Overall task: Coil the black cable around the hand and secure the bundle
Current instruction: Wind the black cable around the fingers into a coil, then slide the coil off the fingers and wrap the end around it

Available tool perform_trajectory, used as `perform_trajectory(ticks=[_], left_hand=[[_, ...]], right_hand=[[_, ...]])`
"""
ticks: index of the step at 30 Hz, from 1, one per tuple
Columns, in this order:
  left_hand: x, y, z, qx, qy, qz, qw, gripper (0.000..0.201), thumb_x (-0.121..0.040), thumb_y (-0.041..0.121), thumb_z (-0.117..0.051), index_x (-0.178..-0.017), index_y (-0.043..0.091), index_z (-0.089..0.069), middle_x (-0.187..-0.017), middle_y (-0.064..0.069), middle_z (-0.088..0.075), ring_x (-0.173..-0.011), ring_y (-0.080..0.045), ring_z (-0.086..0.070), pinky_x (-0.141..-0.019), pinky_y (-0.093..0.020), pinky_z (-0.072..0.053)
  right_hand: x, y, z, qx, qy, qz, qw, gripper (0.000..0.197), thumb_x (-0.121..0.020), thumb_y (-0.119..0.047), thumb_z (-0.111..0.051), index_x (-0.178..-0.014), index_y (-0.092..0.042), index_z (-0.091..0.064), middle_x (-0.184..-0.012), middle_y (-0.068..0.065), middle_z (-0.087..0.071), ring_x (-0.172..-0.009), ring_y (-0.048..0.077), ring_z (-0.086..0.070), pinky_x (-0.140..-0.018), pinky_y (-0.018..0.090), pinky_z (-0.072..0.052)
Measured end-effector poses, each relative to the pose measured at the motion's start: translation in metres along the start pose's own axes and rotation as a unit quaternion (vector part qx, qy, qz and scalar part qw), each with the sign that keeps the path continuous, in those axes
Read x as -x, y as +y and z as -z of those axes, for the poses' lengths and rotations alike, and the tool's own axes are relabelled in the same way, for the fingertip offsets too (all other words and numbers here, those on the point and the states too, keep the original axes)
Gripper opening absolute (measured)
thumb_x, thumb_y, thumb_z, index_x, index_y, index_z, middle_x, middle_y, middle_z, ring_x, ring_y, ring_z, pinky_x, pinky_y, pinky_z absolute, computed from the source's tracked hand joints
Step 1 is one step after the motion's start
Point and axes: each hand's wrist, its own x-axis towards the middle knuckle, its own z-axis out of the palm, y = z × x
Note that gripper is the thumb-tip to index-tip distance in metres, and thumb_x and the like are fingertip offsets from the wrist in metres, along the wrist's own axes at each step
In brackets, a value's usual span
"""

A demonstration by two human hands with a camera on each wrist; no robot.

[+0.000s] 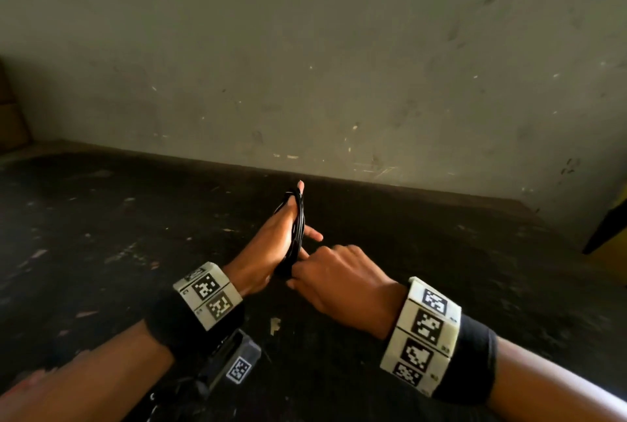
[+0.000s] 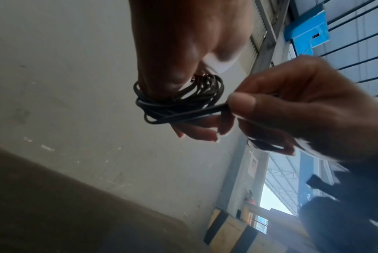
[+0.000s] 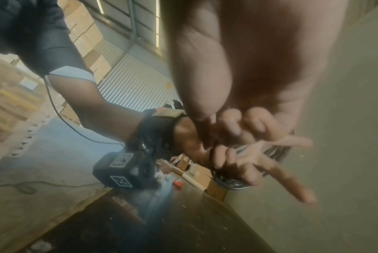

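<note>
The black cable (image 1: 298, 230) is wound in several loops around my left hand (image 1: 271, 248), which stands upright over the dark table with its fingers stretched out. In the left wrist view the coil (image 2: 179, 101) wraps the hand (image 2: 179, 42) between the thumb side and the fingers. My right hand (image 1: 342, 272) is at the base of the coil, and its thumb and fingers (image 2: 242, 104) pinch a free strand of the cable. In the right wrist view the right hand (image 3: 237, 68) curls over the left hand's extended fingers (image 3: 287, 178), and part of the coil (image 3: 231, 182) shows below.
A dark, scuffed tabletop (image 1: 135, 218) runs up to a grey wall (image 1: 339, 65). A yellow and black object (image 1: 607, 228) sits at the right edge. Cardboard boxes (image 3: 201, 174) and a small red item (image 3: 178, 183) lie at the table's far end.
</note>
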Motion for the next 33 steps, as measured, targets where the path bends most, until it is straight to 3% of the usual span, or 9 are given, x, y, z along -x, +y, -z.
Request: perform_trajectory(ticks=[2,4,8,10,12,15,20,29,33], left_hand=[[0.004,-0.005,-0.005,-0.027,0.005,0.047,0.999,0.059,-0.094,0.060,-0.018,-0.141,0.031,-0.038,-0.121,-0.017,-0.064,-0.072,-0.020,-0.067,-0.057,-0.029,-0.056],[0.007,-0.013,-0.008,-0.063,0.003,0.053,0.997,0.058,-0.091,0.065,-0.022,-0.138,0.037,-0.042,-0.130,-0.016,-0.059,-0.104,-0.026,-0.064,-0.085,-0.041,-0.054],[0.021,-0.034,-0.006,-0.068,-0.036,0.061,0.995,0.045,-0.093,0.062,-0.024,-0.130,0.044,-0.041,-0.064,-0.002,-0.068,-0.047,-0.016,-0.063,-0.040,-0.028,-0.049],[0.029,-0.045,-0.005,-0.043,-0.038,0.071,0.996,0.039,-0.098,0.050,-0.026,-0.104,0.027,-0.056,-0.046,0.004,-0.061,-0.038,-0.010,-0.056,-0.039,-0.026,-0.043],[0.039,-0.056,0.000,-0.015,-0.049,0.079,0.996,0.036,-0.102,0.026,-0.028,-0.077,0.020,-0.053,-0.043,0.008,-0.056,-0.036,-0.003,-0.052,-0.040,-0.020,-0.043],[0.053,-0.073,0.011,0.015,-0.058,0.135,0.989,0.030,-0.100,0.014,-0.034,-0.078,0.014,-0.053,-0.055,0.001,-0.055,-0.041,-0.007,-0.050,-0.039,-0.019,-0.040],[0.071,-0.089,0.038,0.150,-0.064,0.237,0.958,0.030,-0.095,0.041,-0.040,-0.106,0.017,-0.054,-0.062,-0.005,-0.051,-0.039,-0.011,-0.036,-0.034,-0.019,-0.030],[0.095,-0.097,0.095,0.190,-0.071,0.324,0.924,0.046,-0.088,0.043,-0.026,-0.059,0.017,-0.051,-0.049,-0.003,-0.041,-0.031,-0.010,-0.028,-0.035,-0.014,-0.014],[0.091,-0.095,0.121,0.210,-0.080,0.340,0.913,0.048,-0.088,0.048,-0.026,-0.058,0.017,-0.048,-0.046,0.001,-0.040,-0.025,-0.005,-0.025,-0.031,-0.009,-0.013]], right_hand=[[0.003,0.003,0.001,-0.003,-0.001,0.012,1.000,0.029,-0.099,-0.029,-0.038,-0.118,-0.013,-0.055,-0.118,0.011,-0.059,-0.104,0.029,-0.059,-0.074,0.036,-0.044],[0.004,0.007,-0.005,-0.011,0.003,0.006,1.000,0.029,-0.098,-0.032,-0.038,-0.112,-0.015,-0.058,-0.117,0.009,-0.058,-0.098,0.028,-0.061,-0.069,0.034,-0.039],[0.002,0.014,-0.027,-0.001,0.038,0.010,0.999,0.031,-0.092,-0.041,-0.048,-0.103,-0.015,-0.061,-0.105,0.006,-0.065,-0.088,0.027,-0.065,-0.067,0.035,-0.044],[0.001,0.015,-0.039,-0.010,0.085,0.011,0.996,0.044,-0.080,-0.048,-0.062,-0.106,-0.013,-0.056,-0.105,0.009,-0.063,-0.087,0.027,-0.064,-0.069,0.036,-0.049],[-0.001,0.013,-0.049,-0.004,0.121,0.026,0.992,0.059,-0.069,-0.054,-0.071,-0.107,-0.014,-0.053,-0.105,0.011,-0.060,-0.088,0.025,-0.060,-0.071,0.035,-0.050],[-0.006,0.011,-0.065,-0.031,0.122,0.101,0.987,0.055,-0.076,-0.055,-0.065,-0.112,-0.017,-0.049,-0.116,0.010,-0.054,-0.103,0.024,-0.053,-0.084,0.037,-0.047],[-0.022,-0.004,-0.093,-0.085,0.089,0.159,0.980,0.043,-0.085,-0.051,-0.056,-0.114,-0.019,-0.054,-0.122,0.010,-0.050,-0.109,0.022,-0.048,-0.090,0.038,-0.044],[-0.070,-0.036,-0.141,-0.132,0.178,0.276,0.935,0.021,-0.094,-0.030,-0.051,-0.103,-0.019,-0.067,-0.107,0.006,-0.065,-0.102,0.017,-0.054,-0.089,0.028,-0.041],[-0.091,-0.051,-0.156,-0.191,0.192,0.259,0.927,0.020,-0.093,-0.028,-0.052,-0.106,-0.017,-0.063,-0.106,0.007,-0.065,-0.099,0.017,-0.054,-0.086,0.027,-0.045]])
